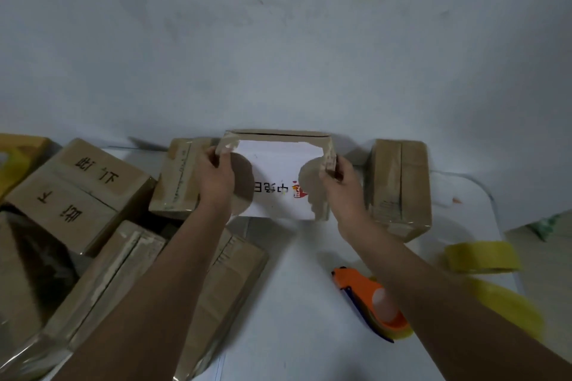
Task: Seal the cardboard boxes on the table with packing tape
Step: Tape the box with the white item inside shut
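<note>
1. Item: open cardboard box (pixel 280 133), far centre of white table (pixel 294 303), against the wall; white printed sheet (pixel 278 176) shows inside or on top, can't tell which
2. L hand (pixel 216 176): fingers curled round the left flap (pixel 228 145), pinching its taped upper edge
3. R hand (pixel 339 179): fingers curled on the right flap (pixel 330 155), thumb side toward the box
4. Step in hand (judged): folding the two side flaps inward before taping
5. To do well: bring both flaps down together and level, edges meeting w/o overlap; keep the sheet flat beneath so it doesn't catch in the seam; hold the seam closed w/ one hand before reaching for tape
6. Tape dispenser (pixel 370 303), orange, lies on table near the R forearm, untouched; within easy reach
7. Spare yellow tape roll (pixel 481 257) at the right table edge; a 2nd yellowish shape nearer the camera is blurred, prob. another roll
8. Other boxes: taped box (pixel 178 176) just left of the open one, another (pixel 399 185) to its right; more stacked at lower left, appear sealed
9. Hidden/unclear: far flap and box depth not visible; fingertips behind the flaps out of sight; print on the sheet upside down and partly shadowed by both hands; left-edge items cut off by frame
</note>
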